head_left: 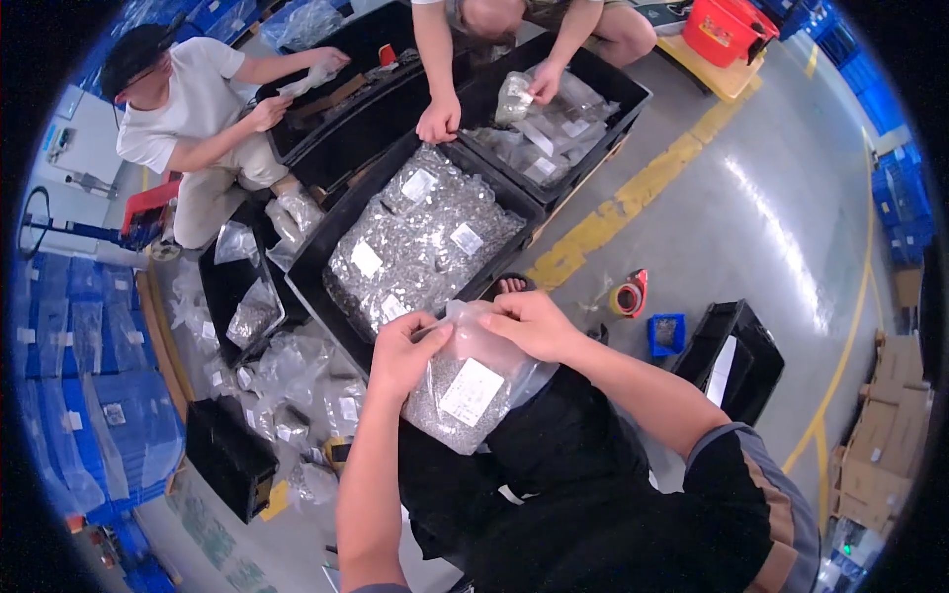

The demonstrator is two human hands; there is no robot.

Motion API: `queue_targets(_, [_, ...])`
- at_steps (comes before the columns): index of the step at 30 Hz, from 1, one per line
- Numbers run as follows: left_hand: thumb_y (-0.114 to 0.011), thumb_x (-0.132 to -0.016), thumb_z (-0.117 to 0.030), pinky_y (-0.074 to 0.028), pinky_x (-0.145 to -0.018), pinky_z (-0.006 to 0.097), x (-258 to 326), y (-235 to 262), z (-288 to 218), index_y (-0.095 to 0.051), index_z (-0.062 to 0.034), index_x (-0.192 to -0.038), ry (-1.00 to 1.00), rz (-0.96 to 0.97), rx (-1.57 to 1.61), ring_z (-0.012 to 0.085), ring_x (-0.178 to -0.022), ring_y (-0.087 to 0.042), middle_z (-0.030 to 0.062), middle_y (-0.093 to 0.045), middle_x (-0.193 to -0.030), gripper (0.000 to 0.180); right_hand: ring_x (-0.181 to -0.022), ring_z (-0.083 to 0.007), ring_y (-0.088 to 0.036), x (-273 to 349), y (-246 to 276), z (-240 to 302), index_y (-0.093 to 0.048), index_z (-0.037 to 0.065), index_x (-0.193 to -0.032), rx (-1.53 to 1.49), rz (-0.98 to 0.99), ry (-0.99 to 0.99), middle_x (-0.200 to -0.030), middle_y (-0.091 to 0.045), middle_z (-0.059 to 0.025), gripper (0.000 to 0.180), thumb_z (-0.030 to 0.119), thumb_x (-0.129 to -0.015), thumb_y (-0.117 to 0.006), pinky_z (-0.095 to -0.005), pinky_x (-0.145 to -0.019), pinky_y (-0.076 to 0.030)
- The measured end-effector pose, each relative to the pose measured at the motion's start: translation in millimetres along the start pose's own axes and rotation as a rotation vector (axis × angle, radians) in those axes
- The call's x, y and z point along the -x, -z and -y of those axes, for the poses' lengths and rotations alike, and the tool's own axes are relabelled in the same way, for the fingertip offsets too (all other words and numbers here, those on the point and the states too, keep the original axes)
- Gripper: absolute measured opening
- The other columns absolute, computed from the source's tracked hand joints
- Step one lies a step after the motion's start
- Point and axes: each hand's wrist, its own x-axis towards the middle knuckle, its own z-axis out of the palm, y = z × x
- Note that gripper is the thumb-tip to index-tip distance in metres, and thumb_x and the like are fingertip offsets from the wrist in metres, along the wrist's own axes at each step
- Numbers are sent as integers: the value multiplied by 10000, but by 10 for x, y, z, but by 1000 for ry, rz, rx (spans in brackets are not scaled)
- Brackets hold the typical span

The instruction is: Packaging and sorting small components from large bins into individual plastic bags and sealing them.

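A clear plastic bag [440,410] filled with small silvery metal parts hangs in front of my lap, a white label on its side. Its gathered top is pinched by my left hand [403,351] on one side and my right hand [529,326] on the other, both with fingers closed on the film. Just beyond my hands stands a large black bin [314,282], heaped with similar labelled bags of metal parts [425,232]. Whether the bag's mouth is sealed, I cannot make out.
Two co-workers handle bags over more black bins [618,114] at the far side. Left lie loose bags [297,361] and a black crate [232,460]. To the right are a tape dispenser [629,295], a small blue tray [667,334] and another black crate [756,361].
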Motion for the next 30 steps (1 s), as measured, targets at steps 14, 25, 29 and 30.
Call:
queue_targets(14, [-721, -813, -91, -412, -597, 206, -129, -56, -49, -600, -11, -812, -26, 48, -15, 43, -695, -518, -25, -592, -754, 145, -579, -69, -497, 65, 132, -40, -608, -20, -824, 72, 44, -11, -634, -586, -21, 298, 266, -903, -639, -269, -523, -414])
queue_targets(25, [-736, -766, -89, -448, -686, 223, -181, -131, -146, -610, -18, -855, -4, 25, -20, 71, -740, -545, -14, -612, -809, 170, -635, -138, -594, 319, 542, -1815, -629, 3, -897, -36, -283, -367, -688, -617, -56, 252, 252, -912, -595, -308, -583, -485])
queue_targets(29, [-697, -807, -105, -438, -710, 219, -154, -55, -158, -634, -4, -910, 60, 11, -47, 73, -770, -548, -18, -615, -819, 157, -711, -161, -616, 650, 826, -2863, -603, 0, -980, -36, -658, -559, -808, -631, -89, 244, 203, -855, -653, -329, -611, -494])
queue_targets(30, [-697, -807, -105, -438, -710, 219, -168, -69, -141, -634, -4, -910, 59, 24, -46, 73, -770, -548, -18, -615, -819, 157, -782, -206, -625, 756, 969, -3260, -600, -4, -976, 211, -807, -500, -886, -634, -123, 266, 202, -823, -672, -352, -656, -498])
